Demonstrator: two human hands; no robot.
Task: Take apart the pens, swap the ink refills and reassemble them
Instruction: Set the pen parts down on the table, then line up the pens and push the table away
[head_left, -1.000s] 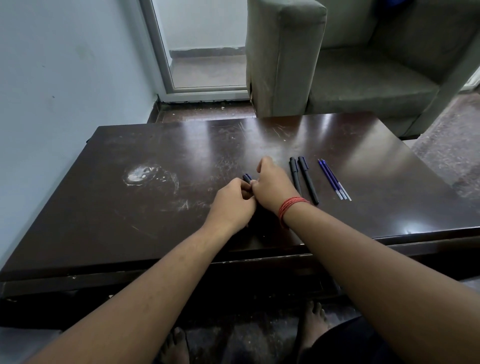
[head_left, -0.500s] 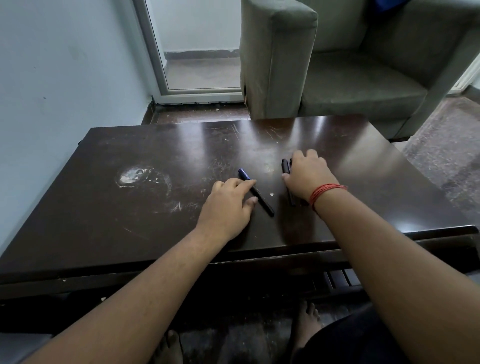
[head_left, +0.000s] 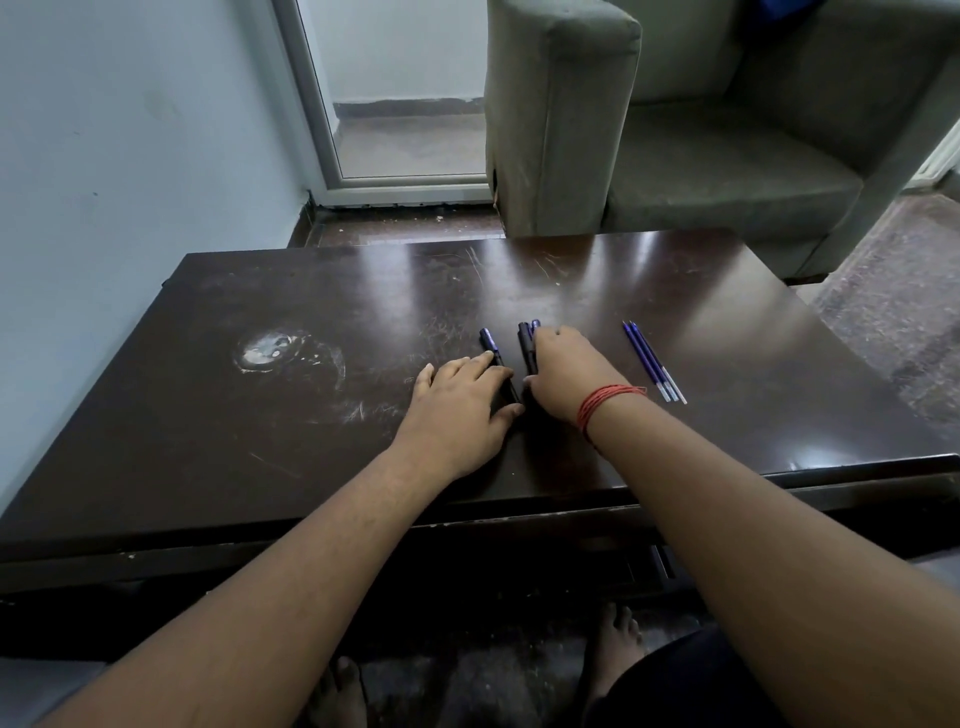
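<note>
Two bare forearms reach over the near edge of the dark worktop (head_left: 311, 415). The left hand (head_left: 457, 400) lies flat, its fingers spread loosely, and its index side rests on one dark blue pen (head_left: 496, 358) that lies on the worktop. Just beside it the right hand (head_left: 569, 371), with a red thread (head_left: 605, 402) at the wrist, covers two pens (head_left: 527, 340); whether it pinches them I cannot tell. To the right, apart from the hands, lie blue ink refills (head_left: 652, 361) side by side. Behind stands a grey armchair (head_left: 675, 130).
</note>
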